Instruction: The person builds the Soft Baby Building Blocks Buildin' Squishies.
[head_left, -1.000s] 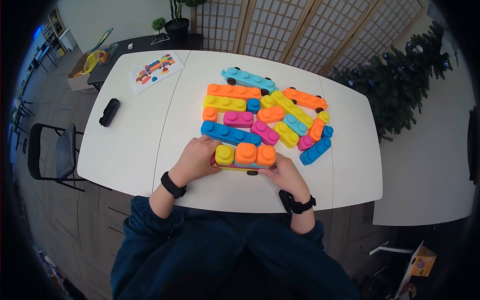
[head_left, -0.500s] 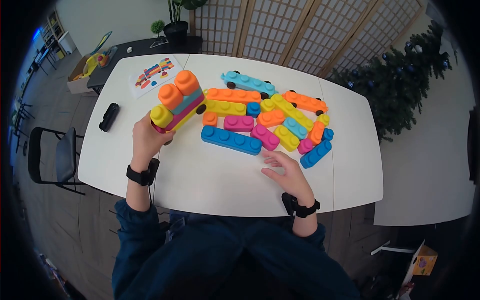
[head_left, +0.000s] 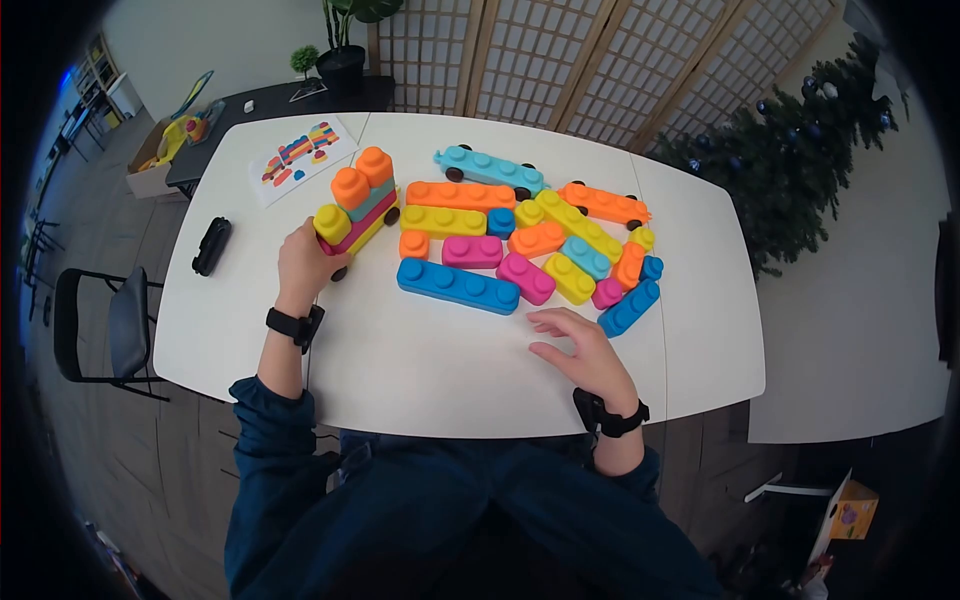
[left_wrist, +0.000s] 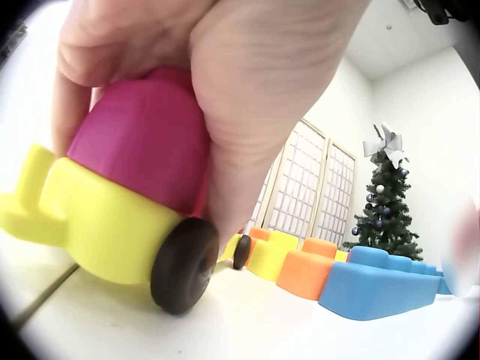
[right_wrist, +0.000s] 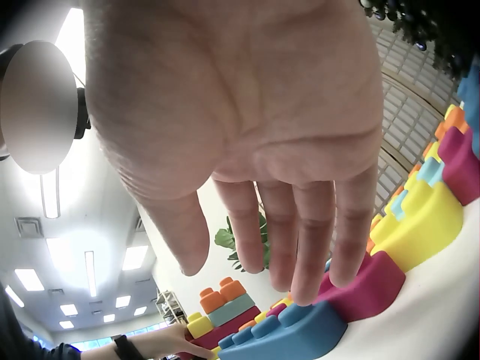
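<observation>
My left hand (head_left: 303,268) grips the near end of a block car at the table's left. In the left wrist view, fingers and thumb straddle its magenta block (left_wrist: 142,142), above a yellow wheeled base (left_wrist: 105,221) with a dark wheel (left_wrist: 185,265). A yellow block (head_left: 331,222) and two orange blocks (head_left: 351,187) top it, over a light blue one. My right hand (head_left: 592,362) holds nothing, its fingers extended and slightly bent, near the long blue block (head_left: 458,286). In the right wrist view its palm (right_wrist: 247,97) shows above the blue block (right_wrist: 289,334).
Loose blocks lie grouped mid-table, including a yellow block (head_left: 443,221) and magenta block (head_left: 525,278). Behind them are a light blue wheeled base (head_left: 490,170) and an orange one (head_left: 604,204). A picture sheet (head_left: 303,158) and a black object (head_left: 212,246) are at the left.
The left hand carried the block car from the front middle to the table's left, turning it, then lowered it. My right hand let go of the car and moved slightly right.
</observation>
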